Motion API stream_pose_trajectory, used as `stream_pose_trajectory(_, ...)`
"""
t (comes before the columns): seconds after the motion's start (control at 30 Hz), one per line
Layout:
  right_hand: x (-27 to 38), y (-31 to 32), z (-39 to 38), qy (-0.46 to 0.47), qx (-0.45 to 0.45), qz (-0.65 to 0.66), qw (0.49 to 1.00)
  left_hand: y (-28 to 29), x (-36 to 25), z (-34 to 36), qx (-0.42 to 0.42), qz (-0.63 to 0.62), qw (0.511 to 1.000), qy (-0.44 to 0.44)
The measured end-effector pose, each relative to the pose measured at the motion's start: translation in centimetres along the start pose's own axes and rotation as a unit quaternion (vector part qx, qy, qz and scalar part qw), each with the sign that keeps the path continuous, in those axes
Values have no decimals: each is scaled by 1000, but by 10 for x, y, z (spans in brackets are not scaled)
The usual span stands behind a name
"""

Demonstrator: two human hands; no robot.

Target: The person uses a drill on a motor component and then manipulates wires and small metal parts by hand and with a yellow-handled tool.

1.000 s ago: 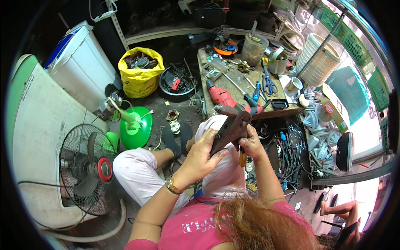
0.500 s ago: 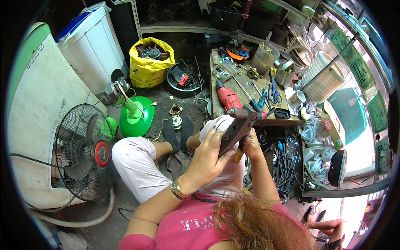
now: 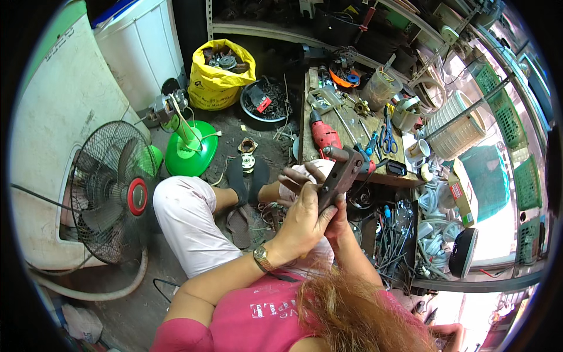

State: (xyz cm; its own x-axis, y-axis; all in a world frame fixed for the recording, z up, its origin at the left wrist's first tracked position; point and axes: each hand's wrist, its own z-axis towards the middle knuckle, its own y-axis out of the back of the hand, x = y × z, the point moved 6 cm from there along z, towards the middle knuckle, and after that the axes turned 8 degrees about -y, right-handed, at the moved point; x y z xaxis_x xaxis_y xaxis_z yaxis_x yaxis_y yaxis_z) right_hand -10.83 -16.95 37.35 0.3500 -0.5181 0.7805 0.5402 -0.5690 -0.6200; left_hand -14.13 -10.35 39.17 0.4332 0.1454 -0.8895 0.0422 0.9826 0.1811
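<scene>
A dark metal tool (image 3: 342, 179) with a flat, holed body and a round stub at its far end is held up above my lap. My left hand (image 3: 306, 212), with a watch at the wrist, grips its near part from the left. My right hand (image 3: 338, 222) holds the same end from the right, thumb against the metal. Several soiled fingers (image 3: 302, 175) stretch out left of the tool; which hand they belong to, I cannot tell. Just beyond the tool, a red power drill (image 3: 324, 134) rests on a wooden bench (image 3: 337, 123).
Blue-handled scissors (image 3: 388, 139) and a white mug (image 3: 417, 151) lie on the bench. A black fan (image 3: 111, 193) stands at left, beside a green base (image 3: 190, 158). Further off are a yellow bag (image 3: 217, 88) of parts and a basin (image 3: 284, 120) of small pieces.
The tool has turned more upright and shifted slightly right. My left hand has moved toward its near end, and spread fingers now show at its left. The yellow-orange part below it is now hidden.
</scene>
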Motion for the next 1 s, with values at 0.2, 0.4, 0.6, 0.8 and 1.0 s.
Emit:
stream_pose_trajectory(0.2, -1, 19, -15, -64, -11, 48, 997, 21, 0, 4, -76, 76, 992, -65)
stream_pose_trajectory(0.4, 1, 33, -29, -91, 22, 124, 988, 28, 6, -2, -119, -69, 988, -63)
stream_pose_trajectory(0.6, 21, 14, -34, -102, 110, 114, 982, 55, 31, 2, -201, -212, 956, 31)
stream_pose_trajectory(0.8, 27, 19, -45, -84, 112, 99, 985, 48, 19, 10, -115, -281, 952, 49)
stream_pose_trajectory(1.0, 24, 22, -47, -77, 94, 79, 989, 47, -4, 13, -139, -167, 975, -45)
